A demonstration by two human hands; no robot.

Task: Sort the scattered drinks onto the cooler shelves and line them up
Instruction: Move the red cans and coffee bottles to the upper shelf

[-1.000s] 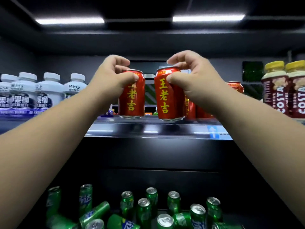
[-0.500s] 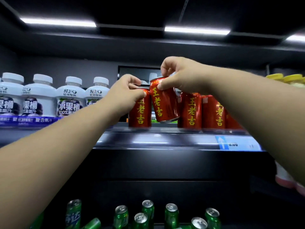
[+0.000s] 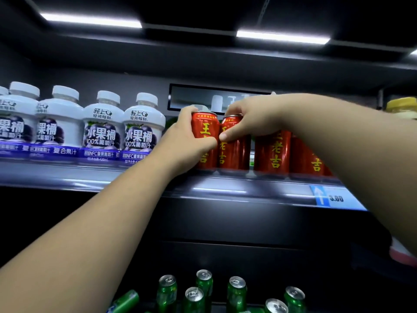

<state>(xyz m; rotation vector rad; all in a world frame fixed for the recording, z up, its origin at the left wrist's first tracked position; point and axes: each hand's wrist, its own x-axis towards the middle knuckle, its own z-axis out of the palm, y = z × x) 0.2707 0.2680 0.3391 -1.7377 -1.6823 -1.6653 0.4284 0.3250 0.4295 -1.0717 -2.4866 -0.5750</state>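
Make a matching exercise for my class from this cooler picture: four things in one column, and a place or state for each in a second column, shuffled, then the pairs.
1. left hand
2. white bottles
3. green cans
4. price tag

A. on the shelf's front edge
B. down below the shelf
C. lined up left of the red cans
D. gripping the leftmost red can

Pairs: 1-D, 2-C, 3-B, 4-A
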